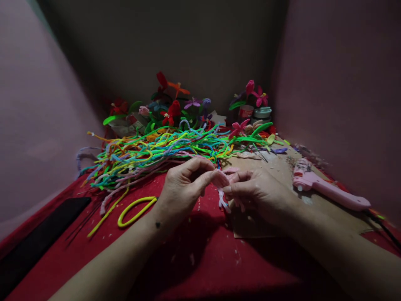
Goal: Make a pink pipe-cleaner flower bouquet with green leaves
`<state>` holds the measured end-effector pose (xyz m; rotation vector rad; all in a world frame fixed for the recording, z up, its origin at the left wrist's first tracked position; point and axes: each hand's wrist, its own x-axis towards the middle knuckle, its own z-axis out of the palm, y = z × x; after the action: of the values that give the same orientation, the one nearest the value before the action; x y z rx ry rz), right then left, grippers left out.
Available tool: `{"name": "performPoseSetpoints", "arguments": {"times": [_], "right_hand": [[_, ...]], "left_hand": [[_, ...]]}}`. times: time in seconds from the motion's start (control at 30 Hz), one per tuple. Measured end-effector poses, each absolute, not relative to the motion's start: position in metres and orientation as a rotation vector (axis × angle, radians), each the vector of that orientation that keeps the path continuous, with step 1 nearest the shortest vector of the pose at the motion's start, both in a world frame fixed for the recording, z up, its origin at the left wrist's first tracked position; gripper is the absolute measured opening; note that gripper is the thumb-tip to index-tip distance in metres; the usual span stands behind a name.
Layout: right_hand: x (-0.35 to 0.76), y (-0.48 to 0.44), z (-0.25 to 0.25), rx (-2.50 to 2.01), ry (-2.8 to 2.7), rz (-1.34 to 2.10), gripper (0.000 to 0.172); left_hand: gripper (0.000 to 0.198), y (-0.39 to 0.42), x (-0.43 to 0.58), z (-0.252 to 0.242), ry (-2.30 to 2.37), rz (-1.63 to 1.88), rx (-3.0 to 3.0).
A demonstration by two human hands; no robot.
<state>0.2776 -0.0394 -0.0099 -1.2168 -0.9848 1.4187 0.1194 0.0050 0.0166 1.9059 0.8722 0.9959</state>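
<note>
Between my two hands is a light pink pipe-cleaner piece [221, 179], bent into petal-like loops with loose ends hanging down. My left hand [184, 184] pinches its left side between thumb and forefinger. From the right, my right hand [253, 190] grips the same piece with thumb and fingers closed. Part of the pink piece is hidden behind the fingers. Just beyond my hands lies a big heap of colourful pipe cleaners [163, 150]. A yellow-handled tool [120, 217], its other end hidden, rests on the red cloth by my left wrist.
A pink glue gun [332, 190] with a black cord lies on a cardboard sheet [282, 167] at the right. Finished pipe-cleaner flowers [171, 113] stand at the back beside a lidded jar [262, 113]. A long black object [46, 238] lies at the left edge of the red cloth [200, 263].
</note>
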Motion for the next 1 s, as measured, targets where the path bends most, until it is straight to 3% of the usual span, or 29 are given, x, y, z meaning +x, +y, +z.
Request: {"name": "performPoseSetpoints", "arguments": {"times": [0.53, 0.67, 0.87, 1.0], "right_hand": [[0.274, -0.041, -0.006, -1.163, -0.931, 1.428, 0.022], [0.272, -0.042, -0.008, -1.199, -1.051, 1.257, 0.025], [0.272, -0.044, -0.018, -1.356, -1.373, 0.806, 0.004], [0.272, -0.045, -0.017, -1.437, -1.478, 0.715, 0.011]], "left_hand": [[0.013, 0.006, 0.117, 0.015, 0.918, 1.045, 2.202], [0.013, 0.007, 0.117, 0.015, 0.942, 1.063, 2.158], [0.011, 0.006, 0.118, 0.013, 0.979, 1.068, 2.133], [0.012, 0.005, 0.119, 0.012, 0.95, 1.058, 2.133]]}}
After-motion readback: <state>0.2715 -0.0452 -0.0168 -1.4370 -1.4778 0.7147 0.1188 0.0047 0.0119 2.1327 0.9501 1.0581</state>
